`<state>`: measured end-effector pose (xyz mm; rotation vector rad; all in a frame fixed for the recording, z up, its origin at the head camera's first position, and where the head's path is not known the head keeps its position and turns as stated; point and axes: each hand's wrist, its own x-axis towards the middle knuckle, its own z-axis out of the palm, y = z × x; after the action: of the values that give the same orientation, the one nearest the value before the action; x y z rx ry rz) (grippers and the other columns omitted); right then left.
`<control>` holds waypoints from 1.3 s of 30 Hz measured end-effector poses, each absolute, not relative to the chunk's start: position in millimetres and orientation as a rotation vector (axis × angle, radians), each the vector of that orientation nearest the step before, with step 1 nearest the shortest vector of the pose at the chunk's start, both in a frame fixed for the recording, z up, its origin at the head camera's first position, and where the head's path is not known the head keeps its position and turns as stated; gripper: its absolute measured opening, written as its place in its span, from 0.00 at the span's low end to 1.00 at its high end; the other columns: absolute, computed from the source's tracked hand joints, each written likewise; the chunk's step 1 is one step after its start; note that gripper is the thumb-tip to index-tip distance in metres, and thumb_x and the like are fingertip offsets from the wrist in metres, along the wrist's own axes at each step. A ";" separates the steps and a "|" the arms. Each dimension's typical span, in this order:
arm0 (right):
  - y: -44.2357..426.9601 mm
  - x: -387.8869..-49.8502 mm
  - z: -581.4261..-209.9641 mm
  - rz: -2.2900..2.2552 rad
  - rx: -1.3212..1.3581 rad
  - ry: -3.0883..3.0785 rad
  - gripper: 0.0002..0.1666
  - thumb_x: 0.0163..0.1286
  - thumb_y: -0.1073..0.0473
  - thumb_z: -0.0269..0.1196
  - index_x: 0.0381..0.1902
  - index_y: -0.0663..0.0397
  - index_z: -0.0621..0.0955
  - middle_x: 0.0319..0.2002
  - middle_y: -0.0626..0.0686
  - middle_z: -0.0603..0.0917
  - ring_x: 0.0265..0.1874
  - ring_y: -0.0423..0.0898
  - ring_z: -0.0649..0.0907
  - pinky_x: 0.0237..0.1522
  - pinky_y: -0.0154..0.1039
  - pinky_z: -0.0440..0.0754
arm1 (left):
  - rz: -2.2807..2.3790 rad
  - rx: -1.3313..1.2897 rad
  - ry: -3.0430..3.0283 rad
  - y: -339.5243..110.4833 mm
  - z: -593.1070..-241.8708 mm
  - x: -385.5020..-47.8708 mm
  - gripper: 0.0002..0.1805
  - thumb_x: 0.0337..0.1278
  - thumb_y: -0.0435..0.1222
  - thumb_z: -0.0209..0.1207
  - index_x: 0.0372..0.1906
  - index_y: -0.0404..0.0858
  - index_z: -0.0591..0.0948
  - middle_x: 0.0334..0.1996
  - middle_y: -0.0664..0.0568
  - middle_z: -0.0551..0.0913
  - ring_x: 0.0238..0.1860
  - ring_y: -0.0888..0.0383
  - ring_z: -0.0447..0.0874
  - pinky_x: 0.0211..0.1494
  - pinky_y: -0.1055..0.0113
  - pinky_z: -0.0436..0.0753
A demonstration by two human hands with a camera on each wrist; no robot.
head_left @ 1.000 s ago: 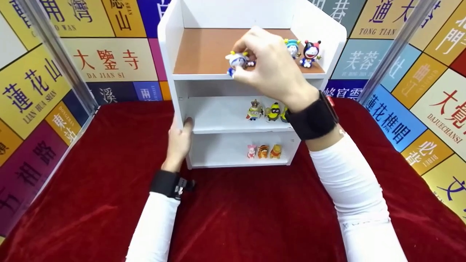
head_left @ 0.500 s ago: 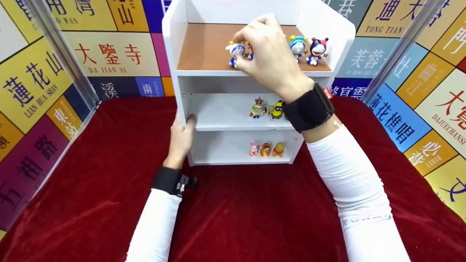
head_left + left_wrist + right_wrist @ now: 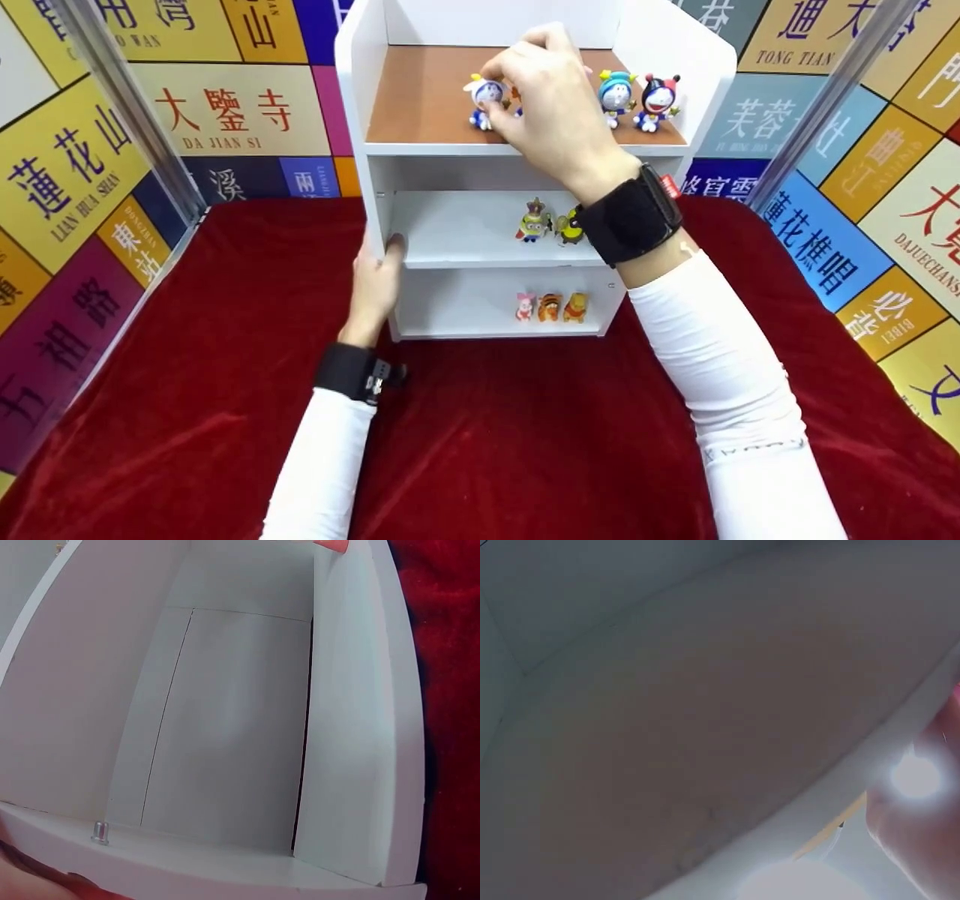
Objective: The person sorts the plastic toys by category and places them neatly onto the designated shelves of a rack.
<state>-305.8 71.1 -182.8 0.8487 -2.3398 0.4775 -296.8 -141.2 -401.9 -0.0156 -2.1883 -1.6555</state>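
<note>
In the head view, my right hand point(image 3: 559, 105) reaches over the brown top board of a white shelf unit point(image 3: 480, 149). Its thumb and index finger pinch a small Doraemon figurine point(image 3: 487, 96) with a white hood and yellow horn, upright near the front edge. Part of another figurine point(image 3: 517, 97) shows behind it, mostly hidden by the hand. To the right stand Doraemon figurines in a turquoise hood point(image 3: 616, 96) and a red-and-black hood point(image 3: 658, 99). My left hand point(image 3: 375, 289) grips the unit's left side panel, thumb on the inner side; its other fingers are hidden.
Minion figurines point(image 3: 533, 223) stand on the middle shelf, partly behind my right wrist. Piglet point(image 3: 525, 307), Tigger point(image 3: 550, 307) and Winnie the Pooh point(image 3: 576, 307) figurines stand on the bottom shelf. Red cloth point(image 3: 480, 435) covers the table; lettered panels point(image 3: 240, 116) surround it.
My right hand has moved the white-hooded figurine back from the top board's front edge onto the board. The view has shifted slightly. My left hand keeps its grip on the side panel.
</note>
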 end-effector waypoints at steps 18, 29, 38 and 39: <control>66.7 -308.6 -184.8 0.467 0.877 -2.297 0.14 0.71 0.60 0.63 0.49 0.61 0.85 0.50 0.55 0.88 0.60 0.54 0.73 0.68 0.45 0.67 | -1.673 -0.028 -2.170 -143.9 -405.6 -295.6 0.35 0.71 0.40 0.48 0.80 0.41 0.56 0.75 0.40 0.65 0.75 0.46 0.65 0.79 0.53 0.65; 69.1 -307.6 -185.4 0.463 0.888 -2.243 0.16 0.68 0.58 0.66 0.51 0.60 0.85 0.51 0.56 0.88 0.60 0.55 0.74 0.69 0.46 0.65 | -1.691 -0.058 -2.159 -145.5 -404.0 -295.9 0.35 0.71 0.39 0.48 0.80 0.44 0.56 0.77 0.42 0.63 0.76 0.47 0.63 0.79 0.52 0.64; 89.2 -280.6 -196.1 0.650 0.887 -1.950 0.18 0.66 0.56 0.66 0.50 0.60 0.86 0.56 0.55 0.87 0.62 0.54 0.75 0.72 0.41 0.63 | -1.691 -0.056 -2.164 -145.4 -405.1 -293.2 0.35 0.71 0.40 0.48 0.80 0.43 0.56 0.76 0.41 0.63 0.76 0.46 0.64 0.79 0.51 0.65; 92.0 -274.0 -200.5 0.697 0.888 -1.882 0.16 0.65 0.57 0.66 0.47 0.61 0.87 0.54 0.56 0.88 0.60 0.54 0.77 0.71 0.42 0.64 | -1.690 -0.059 -2.162 -145.9 -404.6 -293.4 0.35 0.71 0.40 0.48 0.80 0.43 0.55 0.76 0.41 0.63 0.76 0.46 0.64 0.79 0.51 0.65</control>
<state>-274.0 92.0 -200.5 0.8877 -1.8824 0.6972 -293.4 -145.9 -404.6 -0.0589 -2.1622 -1.6900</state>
